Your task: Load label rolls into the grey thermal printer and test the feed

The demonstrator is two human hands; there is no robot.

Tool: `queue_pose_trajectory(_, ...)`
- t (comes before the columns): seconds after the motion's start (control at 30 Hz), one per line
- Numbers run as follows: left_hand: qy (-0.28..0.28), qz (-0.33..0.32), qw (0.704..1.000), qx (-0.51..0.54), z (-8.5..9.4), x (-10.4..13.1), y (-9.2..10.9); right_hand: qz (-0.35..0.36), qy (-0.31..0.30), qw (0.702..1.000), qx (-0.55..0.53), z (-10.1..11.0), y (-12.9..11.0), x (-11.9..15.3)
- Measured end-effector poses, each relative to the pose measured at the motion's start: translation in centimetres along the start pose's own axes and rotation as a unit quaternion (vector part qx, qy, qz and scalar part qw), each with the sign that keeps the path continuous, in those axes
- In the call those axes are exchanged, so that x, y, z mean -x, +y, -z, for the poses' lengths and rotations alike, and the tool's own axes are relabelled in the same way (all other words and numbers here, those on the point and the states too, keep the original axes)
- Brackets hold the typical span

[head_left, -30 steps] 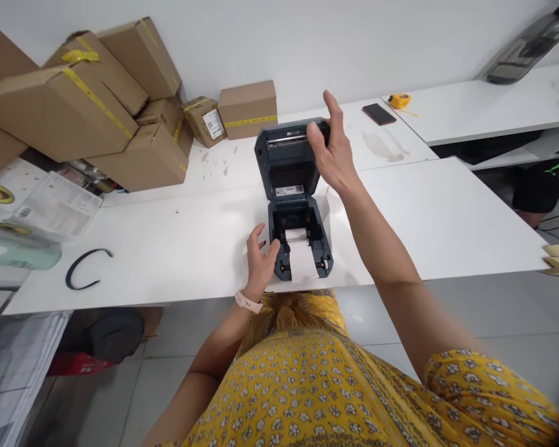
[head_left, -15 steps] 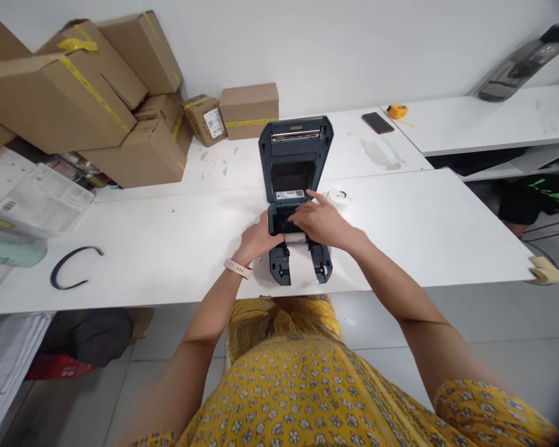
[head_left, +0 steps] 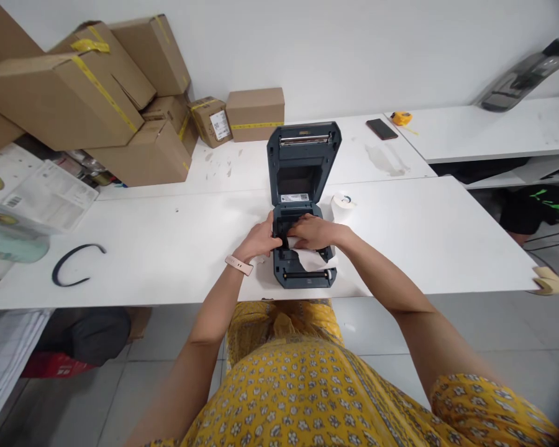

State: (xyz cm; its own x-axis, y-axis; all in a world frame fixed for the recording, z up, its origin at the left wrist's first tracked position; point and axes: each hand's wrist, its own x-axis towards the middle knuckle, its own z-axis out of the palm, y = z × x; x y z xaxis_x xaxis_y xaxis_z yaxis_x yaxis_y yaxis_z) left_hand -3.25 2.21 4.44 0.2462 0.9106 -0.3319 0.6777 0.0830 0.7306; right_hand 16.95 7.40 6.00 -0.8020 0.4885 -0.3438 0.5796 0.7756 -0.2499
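A dark label printer (head_left: 302, 143) stands on the white table with its lid raised. My left hand (head_left: 259, 239) grips the left rim of the printer's base, thumb over the inner edge. Inside the base is my right hand (head_left: 313, 231), fingers bent down around a white paper roll (head_left: 294, 241). From the roll a loose strip of white paper (head_left: 311, 259) curls toward the front right. The fingertips of my right hand are partly hidden in the compartment. Just right of the printer lies another white roll (head_left: 341, 206).
Cardboard boxes (head_left: 97, 93) are piled at the back left, with a brown box (head_left: 255, 115) behind the printer. A phone (head_left: 381, 129), an orange tape measure (head_left: 401, 118) and a bottle (head_left: 522, 77) are at the back right. A black headband (head_left: 69, 256) lies left.
My right hand has moved down deeper into the printer, onto the roll. The paper strip that hung over the front edge now lies bunched across the base. The view has shifted slightly.
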Motion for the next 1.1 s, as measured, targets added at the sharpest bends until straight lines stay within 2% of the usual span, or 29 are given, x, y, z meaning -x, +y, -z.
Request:
queue_pose_trajectory(0.1, 0.005, -0.015, 0.999, 0.031, -0.2, -0.1, -0.6, 0.087, 0.059, 0.982, -0.155, 0.7, 1.1, 2.6)
queue_pose_trajectory(0.17, 0.01, -0.016, 0.999, 0.044, -0.4, -0.2, -0.8, 0.132, 0.129, 0.943, -0.278, 0.5, 2.1, 6.0)
queue_pose_trajectory(0.23, 0.016, -0.013, 0.999, 0.049, -0.4, -0.2, -0.8, 0.13, 0.213, 0.899, -0.361, -0.9, 3.1, 10.2)
queue_pose_trajectory(0.3, 0.015, -0.015, 0.999, 0.05, -0.4, -0.1, -0.6, 0.088, 0.279, 0.857, -0.424, -3.3, 4.2, 14.1)
queue_pose_trajectory(0.37, 0.011, -0.012, 0.999, 0.051, -0.3, -0.1, -0.5, -0.012, 0.337, 0.821, -0.46, -6.4, 5.5, 16.8)
queue_pose_trajectory(0.47, 0.013, 0.005, 0.998, 0.059, -0.4, -0.4, -0.8, -0.155, 0.391, 0.764, -0.489, -10.8, 7.7, 18.1)
queue_pose_trajectory(0.53, 0.014, 0.008, 0.998, 0.066, -0.5, -0.7, -1.2, -0.198, 0.405, 0.742, -0.496, -12.9, 8.9, 17.4)
queue_pose_trajectory(0.6, 0.015, 0.005, 0.998, 0.066, -0.6, -0.9, -1.6, -0.207, 0.404, 0.737, -0.501, -14.1, 9.8, 16.3)
queue_pose_trajectory(0.7, 0.019, 0.006, 0.998, 0.062, -0.6, -1.0, -1.8, -0.204, 0.389, 0.739, -0.511, -14.9, 10.3, 15.2)
queue_pose_trajectory(0.83, 0.019, 0.003, 0.997, 0.069, -0.6, -0.9, -1.7, -0.191, 0.376, 0.739, -0.525, -15.4, 10.5, 15.9)
queue_pose_trajectory(0.9, 0.016, 0.0, 0.998, 0.066, -0.6, -1.0, -1.7, -0.184, 0.398, 0.717, -0.542, -15.2, 10.8, 16.7)
queue_pose_trajectory(0.97, 0.009, -0.007, 0.998, 0.055, -0.5, -1.0, -1.8, -0.202, 0.434, 0.688, -0.546, -14.4, 11.4, 17.3)
queue_pose_trajectory(1.0, 0.006, -0.009, 0.999, 0.05, -0.5, -1.1, -1.8, -0.216, 0.444, 0.684, -0.537, -13.6, 11.8, 17.3)
queue_pose_trajectory(1.03, 0.006, -0.01, 0.999, 0.046, -0.5, -1.1, -1.8, -0.227, 0.442, 0.692, -0.524, -12.6, 12.3, 17.2)
queue_pose_trajectory(1.1, 0.008, -0.006, 0.999, 0.043, -0.5, -1.1, -1.8, -0.225, 0.399, 0.74, -0.492, -10.2, 13.3, 16.1)
